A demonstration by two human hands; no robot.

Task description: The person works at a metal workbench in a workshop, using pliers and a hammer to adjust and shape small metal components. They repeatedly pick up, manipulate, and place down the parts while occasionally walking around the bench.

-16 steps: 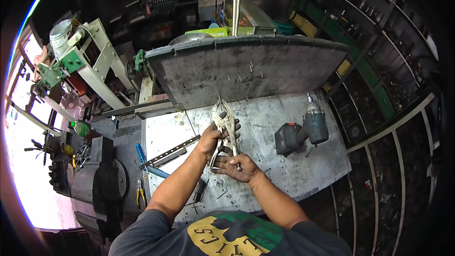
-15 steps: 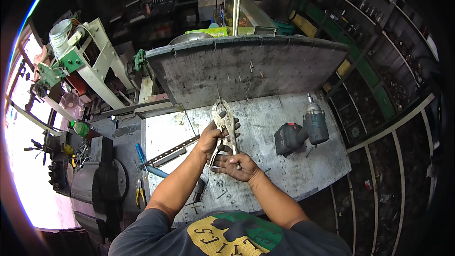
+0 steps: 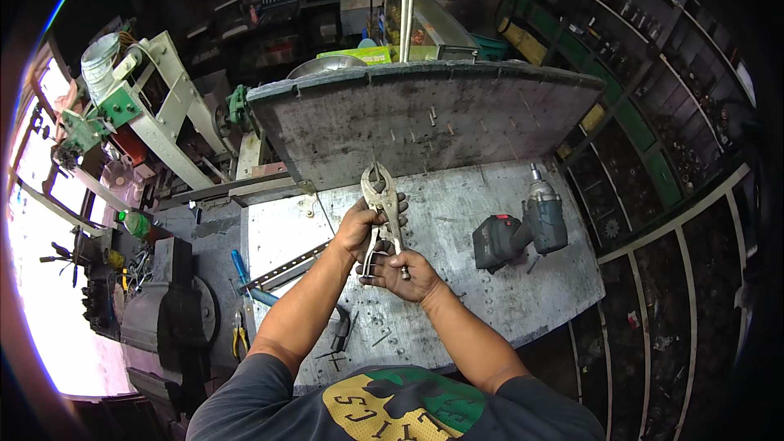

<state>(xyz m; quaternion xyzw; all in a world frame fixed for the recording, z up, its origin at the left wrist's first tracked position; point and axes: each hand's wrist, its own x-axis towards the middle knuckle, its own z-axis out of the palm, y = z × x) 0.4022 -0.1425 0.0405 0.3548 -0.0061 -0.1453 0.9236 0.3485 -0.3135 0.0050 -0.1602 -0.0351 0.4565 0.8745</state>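
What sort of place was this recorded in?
Probably a workshop, perhaps for repairs: locking pliers are held over a scuffed workbench, a cordless power tool rests on it, and yellow-handled pliers lie at left.

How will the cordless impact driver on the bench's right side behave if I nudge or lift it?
The cordless impact driver will probably feel heavy for its size, given its chunky battery and silvery nose. Its rigid-looking casing suggests it would lift without flexing. The blocky battery should resist rolling, though a nudge might swivel it on the bench top.
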